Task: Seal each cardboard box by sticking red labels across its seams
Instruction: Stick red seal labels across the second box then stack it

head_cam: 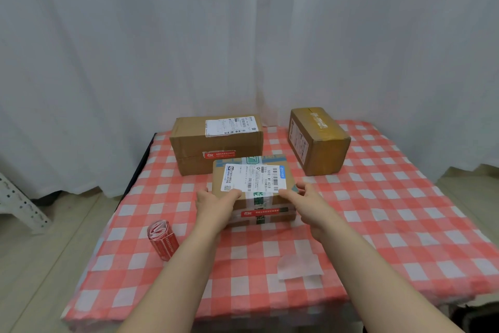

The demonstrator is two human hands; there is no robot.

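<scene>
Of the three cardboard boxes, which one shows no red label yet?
The far-right box, standing askew; none shows on its visible faces. The far-left box has a red label across its front seam, the nearest box likewise.

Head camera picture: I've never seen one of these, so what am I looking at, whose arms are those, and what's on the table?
No machine here: a camera worn on a person's head looks down at their own arms. The left hand and right hand grip the small box by its near corners; a red label crosses its front seam. Behind stand a large box, also labelled, and a brown box. A roll of red labels and a white paper scrap lie on the checked cloth.
</scene>
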